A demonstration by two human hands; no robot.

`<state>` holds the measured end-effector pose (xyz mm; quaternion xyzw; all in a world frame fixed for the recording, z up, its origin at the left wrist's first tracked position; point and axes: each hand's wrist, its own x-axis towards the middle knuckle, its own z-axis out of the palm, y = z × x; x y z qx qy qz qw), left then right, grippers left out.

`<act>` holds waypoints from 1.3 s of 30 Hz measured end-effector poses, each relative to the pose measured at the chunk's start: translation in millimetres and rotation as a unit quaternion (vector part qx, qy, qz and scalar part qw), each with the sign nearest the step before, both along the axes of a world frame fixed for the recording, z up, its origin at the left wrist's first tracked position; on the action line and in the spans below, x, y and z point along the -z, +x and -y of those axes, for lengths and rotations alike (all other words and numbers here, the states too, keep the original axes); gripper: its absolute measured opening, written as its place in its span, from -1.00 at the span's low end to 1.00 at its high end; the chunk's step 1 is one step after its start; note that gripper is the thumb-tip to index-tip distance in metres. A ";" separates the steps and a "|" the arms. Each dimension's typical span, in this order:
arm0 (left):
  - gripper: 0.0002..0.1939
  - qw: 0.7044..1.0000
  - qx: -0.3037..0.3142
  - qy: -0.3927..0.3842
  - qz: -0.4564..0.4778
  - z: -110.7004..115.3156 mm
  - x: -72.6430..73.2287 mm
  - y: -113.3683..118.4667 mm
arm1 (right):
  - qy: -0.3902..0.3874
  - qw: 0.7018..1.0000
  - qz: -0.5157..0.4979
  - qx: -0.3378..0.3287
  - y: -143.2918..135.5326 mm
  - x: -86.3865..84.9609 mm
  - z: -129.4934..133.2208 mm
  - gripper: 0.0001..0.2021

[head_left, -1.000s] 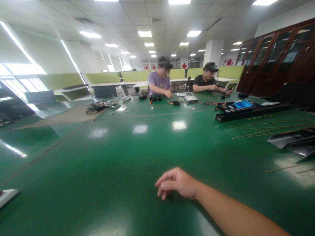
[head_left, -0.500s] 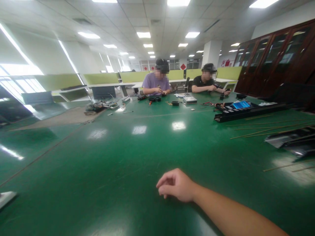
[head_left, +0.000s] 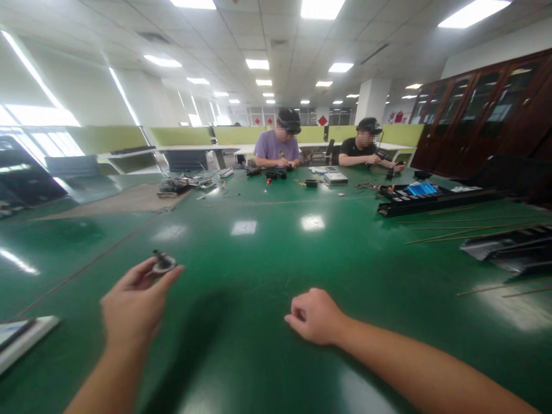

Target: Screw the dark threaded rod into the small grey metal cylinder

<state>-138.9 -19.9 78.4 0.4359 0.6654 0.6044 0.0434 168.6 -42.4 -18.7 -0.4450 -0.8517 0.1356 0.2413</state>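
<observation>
Above the green tabletop (head_left: pixel 250 264), the left hand's grip (head_left: pixel 135 307) pinches a small round thing (head_left: pixel 164 264), probably light and hard, best held by its rim, while the right hand (head_left: pixel 318 317) curls in loosely.

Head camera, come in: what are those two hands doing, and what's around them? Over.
Left hand holding small round part above green table. Right hand curled, no object visible in it. Thin rods lie off to the right.

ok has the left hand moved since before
Yes, forward into view: unseen earlier, the left hand is now above the table, right of the white object.
</observation>
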 end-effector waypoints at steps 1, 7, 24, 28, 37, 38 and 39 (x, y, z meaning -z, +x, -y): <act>-0.47 0.998 0.060 -0.001 0.028 -7.7 8.7 14.6 | 0.001 1.000 0.002 0.000 0.2 -0.2 0.8 -0.72; -0.66 0.903 0.422 -0.049 -0.062 -13.8 53.7 117.6 | 0.039 0.997 0.021 0.066 3.2 1.4 0.4 -0.73; -0.73 0.838 0.510 -0.074 -0.180 6.6 77.2 123.2 | -0.006 0.990 -0.109 0.088 48.1 -8.5 -5.1 -0.59; -0.73 0.822 0.539 -0.071 -0.172 6.4 76.5 127.6 | 0.003 0.991 -0.129 0.026 38.8 -10.1 -2.8 -0.61; -0.64 0.835 0.517 -0.085 -0.166 4.4 82.6 125.0 | -0.012 0.988 -0.149 0.029 34.9 -9.3 -3.5 -0.65; -0.65 0.836 0.516 -0.087 -0.165 4.4 82.9 125.2 | -0.011 0.988 -0.149 0.029 34.8 -8.7 -3.9 -0.66; -0.67 0.835 0.518 -0.089 -0.164 4.3 82.9 125.3 | -0.009 0.988 -0.150 0.028 34.7 -8.2 -4.0 -0.68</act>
